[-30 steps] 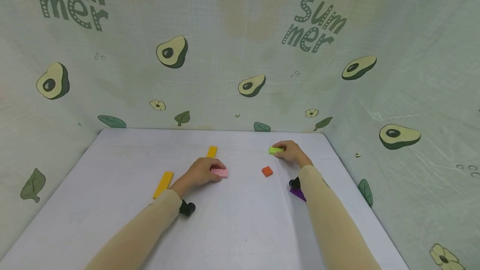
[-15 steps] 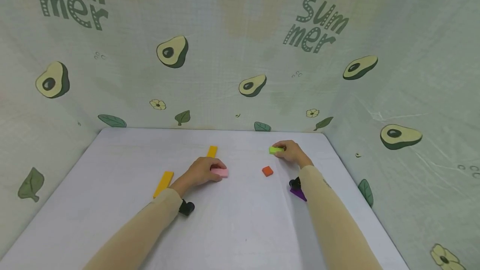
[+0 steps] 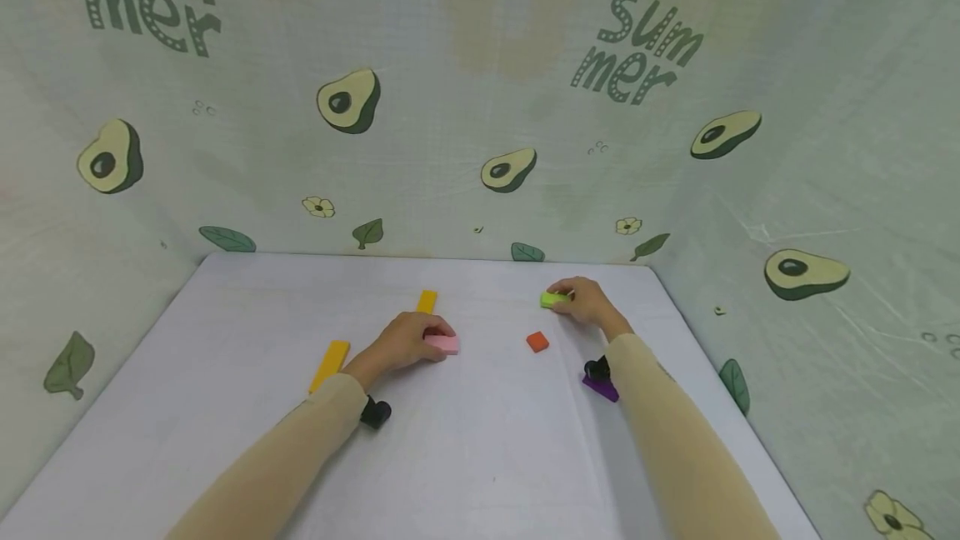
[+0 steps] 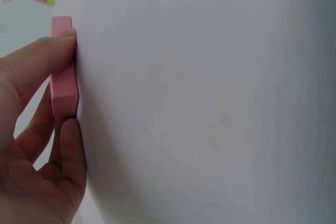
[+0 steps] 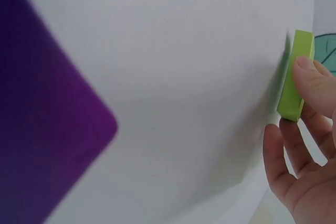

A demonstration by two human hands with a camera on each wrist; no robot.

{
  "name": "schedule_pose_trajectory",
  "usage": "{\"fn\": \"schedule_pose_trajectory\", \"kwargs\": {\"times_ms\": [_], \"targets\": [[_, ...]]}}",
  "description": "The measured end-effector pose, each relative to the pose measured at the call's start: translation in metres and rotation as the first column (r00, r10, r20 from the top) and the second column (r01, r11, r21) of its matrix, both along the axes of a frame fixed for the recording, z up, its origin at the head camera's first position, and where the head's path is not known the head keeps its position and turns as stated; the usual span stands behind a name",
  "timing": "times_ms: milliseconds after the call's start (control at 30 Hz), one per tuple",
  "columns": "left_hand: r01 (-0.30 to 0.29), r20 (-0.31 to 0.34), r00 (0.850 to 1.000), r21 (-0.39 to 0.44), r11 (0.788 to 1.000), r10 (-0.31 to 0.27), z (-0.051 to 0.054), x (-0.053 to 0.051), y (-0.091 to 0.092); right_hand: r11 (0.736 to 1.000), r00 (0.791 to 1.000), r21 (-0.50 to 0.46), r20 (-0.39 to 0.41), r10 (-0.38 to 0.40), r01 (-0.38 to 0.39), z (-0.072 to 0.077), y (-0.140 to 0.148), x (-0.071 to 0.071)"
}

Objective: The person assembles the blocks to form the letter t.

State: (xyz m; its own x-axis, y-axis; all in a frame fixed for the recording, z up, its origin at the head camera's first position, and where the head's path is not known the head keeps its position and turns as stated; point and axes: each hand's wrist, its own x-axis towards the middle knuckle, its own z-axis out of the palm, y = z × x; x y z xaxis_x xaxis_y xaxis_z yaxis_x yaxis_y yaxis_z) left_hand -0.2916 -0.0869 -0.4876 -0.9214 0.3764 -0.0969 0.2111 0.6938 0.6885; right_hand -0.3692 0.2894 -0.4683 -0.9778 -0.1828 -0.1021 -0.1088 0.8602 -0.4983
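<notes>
Near the middle of the white table, the left hand pinches a pink block; the left wrist view shows the thumb across one face of the pink block and fingers behind it. Toward the back right, the right hand pinches a lime-green block. In the right wrist view the thumb lies on the green block, with fingers on its far side. Between the hands, nearer the right one, lies an orange square piece.
Two yellow strips lie by the left arm, one left of the wrist, one behind the hand. A purple piece sits beside the right forearm. Patterned cloth rises behind the table.
Both hands keep their grip on the blocks with almost no movement. The whole head view has shifted slightly.
</notes>
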Motion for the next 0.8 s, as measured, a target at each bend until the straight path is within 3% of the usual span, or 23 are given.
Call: {"fn": "schedule_pose_trajectory", "kwargs": {"times_ms": [400,800], "targets": [[0.004,-0.001,1.0,-0.007,1.0,-0.004,0.0,-0.002,-0.001,0.995,0.99,-0.005,-0.099,0.101,-0.102,0.017,-0.015,0.011],[0.015,-0.004,1.0,-0.006,1.0,-0.015,-0.001,-0.003,-0.001,0.987,0.973,0.011,-0.168,0.161,-0.162,0.024,-0.039,0.035]]}}
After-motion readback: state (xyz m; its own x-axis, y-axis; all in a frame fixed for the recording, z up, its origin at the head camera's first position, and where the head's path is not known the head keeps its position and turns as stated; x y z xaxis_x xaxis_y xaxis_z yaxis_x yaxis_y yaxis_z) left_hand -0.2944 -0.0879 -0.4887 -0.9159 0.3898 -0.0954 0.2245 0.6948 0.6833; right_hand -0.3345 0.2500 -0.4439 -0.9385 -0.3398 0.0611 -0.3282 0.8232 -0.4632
